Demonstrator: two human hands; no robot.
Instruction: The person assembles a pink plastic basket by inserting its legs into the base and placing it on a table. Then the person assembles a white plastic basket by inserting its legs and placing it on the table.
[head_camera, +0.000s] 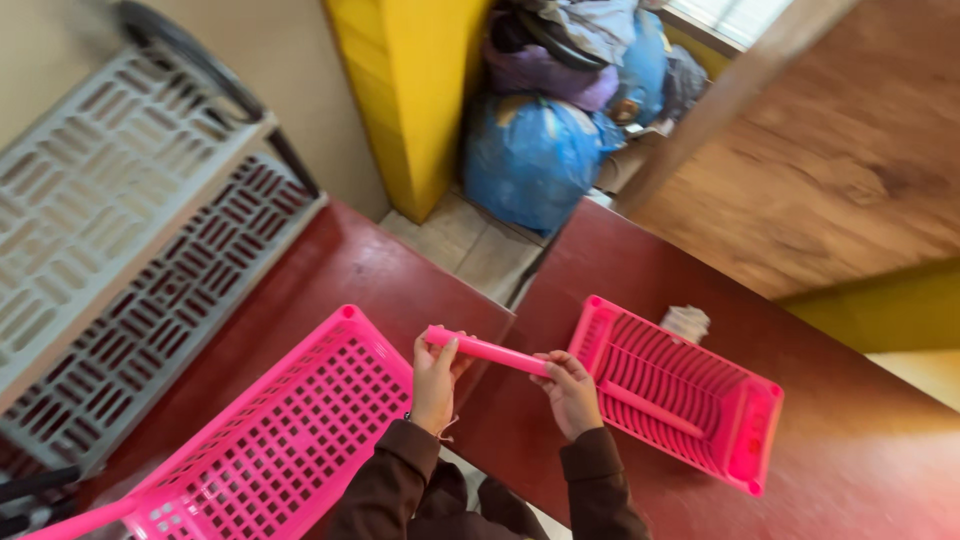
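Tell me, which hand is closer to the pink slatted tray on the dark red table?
Right. The right hand holds one end of the pink tube just beside the slatted tray, near its left edge. The left hand grips the tube's other end, farther off, next to the pink grid shelf.

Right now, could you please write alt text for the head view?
Two hands, left hand and right hand, hold a pink tube over dark red tables. A pink perforated shelf and a pink slatted tray lie beside them.

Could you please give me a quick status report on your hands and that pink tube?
Left hand and right hand each grip one end of the pink tube. Tube level, between two pink shelf trays. Nothing in the way.
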